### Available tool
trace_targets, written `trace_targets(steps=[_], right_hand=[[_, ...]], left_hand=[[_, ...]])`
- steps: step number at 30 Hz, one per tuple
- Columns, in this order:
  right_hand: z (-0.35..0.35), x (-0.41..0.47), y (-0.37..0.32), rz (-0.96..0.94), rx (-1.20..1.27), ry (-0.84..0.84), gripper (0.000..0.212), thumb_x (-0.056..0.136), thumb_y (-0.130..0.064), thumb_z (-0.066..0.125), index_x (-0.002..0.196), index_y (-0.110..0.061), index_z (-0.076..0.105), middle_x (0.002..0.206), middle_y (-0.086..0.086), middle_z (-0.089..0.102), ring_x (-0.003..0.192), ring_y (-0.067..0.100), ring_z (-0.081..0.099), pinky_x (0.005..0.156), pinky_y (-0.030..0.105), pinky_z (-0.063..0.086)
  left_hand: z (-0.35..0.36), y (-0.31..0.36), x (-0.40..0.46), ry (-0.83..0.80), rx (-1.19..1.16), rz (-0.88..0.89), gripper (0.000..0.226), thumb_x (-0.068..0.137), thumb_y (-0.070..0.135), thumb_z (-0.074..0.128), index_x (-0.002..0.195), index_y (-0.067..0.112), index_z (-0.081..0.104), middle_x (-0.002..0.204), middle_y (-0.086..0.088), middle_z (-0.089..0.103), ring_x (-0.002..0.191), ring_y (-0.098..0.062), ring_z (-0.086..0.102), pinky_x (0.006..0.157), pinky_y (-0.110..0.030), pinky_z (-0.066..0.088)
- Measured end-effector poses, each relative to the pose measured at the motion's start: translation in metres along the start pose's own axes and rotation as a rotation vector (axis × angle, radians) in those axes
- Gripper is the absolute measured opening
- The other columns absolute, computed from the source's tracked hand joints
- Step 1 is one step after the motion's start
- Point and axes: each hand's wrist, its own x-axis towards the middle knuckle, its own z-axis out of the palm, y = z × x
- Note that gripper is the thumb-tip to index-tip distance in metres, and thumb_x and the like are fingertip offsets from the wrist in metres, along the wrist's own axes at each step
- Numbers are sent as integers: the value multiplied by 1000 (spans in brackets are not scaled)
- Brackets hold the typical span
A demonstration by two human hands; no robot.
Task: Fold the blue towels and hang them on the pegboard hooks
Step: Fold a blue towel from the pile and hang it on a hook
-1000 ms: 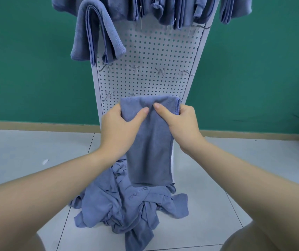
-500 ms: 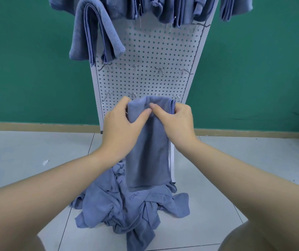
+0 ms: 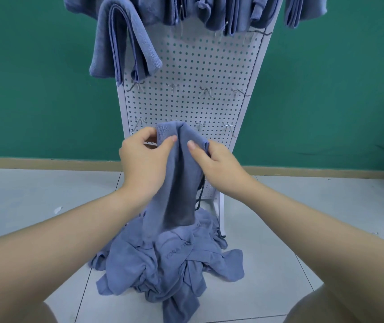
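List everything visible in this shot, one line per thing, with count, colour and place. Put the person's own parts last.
folded towel: one, blue, held up in front of the pegboard's lower part
towel pile: one heap, blue, on the floor at the pegboard's foot; count within cannot be told
hung towels: several, blue, draped over the upper hooks, cut off by the top edge
pegboard: one, white, standing against the wall
empty hooks: two rows, metal, on the pegboard's middle and lower part
wall: green, behind
floor: pale grey tiles
left hand: fingers pinch the towel's top left edge
right hand: fingers grip the top right edge
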Motion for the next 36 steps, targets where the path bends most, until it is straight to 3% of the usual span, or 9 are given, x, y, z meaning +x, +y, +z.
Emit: trace_targets(steps=[2, 5, 8, 11, 15, 18, 24, 29, 36], right_hand=[[4, -1, -2, 19, 36, -43, 59, 103, -52, 43, 93, 4, 58, 80, 24, 65, 69, 31, 60, 73, 45, 56], [6, -2, -5, 52, 78, 5, 67, 95, -59, 40, 105, 4, 61, 101, 30, 68, 90, 43, 67, 87, 57, 55], [6, 2, -3, 66, 82, 60, 57, 102, -53, 42, 103, 0, 63, 86, 22, 68, 80, 38, 61, 81, 45, 55], [5, 2, -1, 62, 85, 76, 40, 111, -36, 42, 95, -8, 65, 69, 2, 56, 66, 11, 47, 66, 34, 42], [1, 2, -4, 66, 140, 98, 36, 112, -31, 40, 118, -12, 70, 101, 14, 75, 82, 8, 57, 76, 26, 49], [1, 2, -5, 82, 135, 102, 42, 111, -36, 40, 121, -5, 66, 103, 24, 72, 82, 17, 58, 84, 42, 53], [-1, 0, -8, 130, 236, 87, 35, 111, -37, 41, 121, -20, 70, 111, 3, 76, 102, 10, 68, 98, 31, 52], [0, 1, -10, 163, 275, 109, 52, 98, -58, 42, 122, -20, 68, 117, 6, 75, 116, 23, 68, 107, 48, 49], [-4, 1, -11, 126, 300, 109, 38, 112, -41, 36, 135, -27, 64, 120, -4, 74, 116, 10, 66, 103, 26, 50]], left_hand=[[0, 2, 0, -21, 34, 28, 10, 87, 25, 79, 83, 16, 76, 76, 3, 75, 76, -22, 70, 79, -44, 59], [1, 6, -5, -87, 77, 105, 9, 91, 24, 77, 85, 18, 78, 79, 9, 75, 75, -12, 68, 77, -32, 56], [4, 3, -11, -168, 122, 179, 11, 96, 25, 72, 88, 19, 78, 85, 4, 72, 79, -11, 67, 76, -26, 52], [7, -1, -15, -205, 139, 215, 12, 97, 22, 70, 91, 15, 78, 86, 1, 68, 82, -14, 65, 74, -22, 49], [8, -1, -17, -209, 142, 243, 18, 97, 18, 71, 80, 13, 74, 79, 0, 60, 77, -10, 58, 71, -14, 43], [9, 0, -16, -204, 146, 251, 20, 96, 18, 72, 77, 12, 73, 74, 2, 55, 75, -10, 53, 66, -11, 38], [10, 2, -18, -199, 98, 293, 10, 94, 16, 74, 84, 17, 78, 77, -3, 60, 78, -15, 57, 69, -24, 46], [10, 3, -21, -190, 41, 342, 19, 93, 14, 74, 103, 29, 79, 81, -4, 62, 74, -17, 59, 64, -41, 54], [10, 8, -25, -189, -1, 390, 22, 93, 9, 73, 96, 31, 77, 78, -12, 60, 71, -21, 55, 60, -42, 49]])
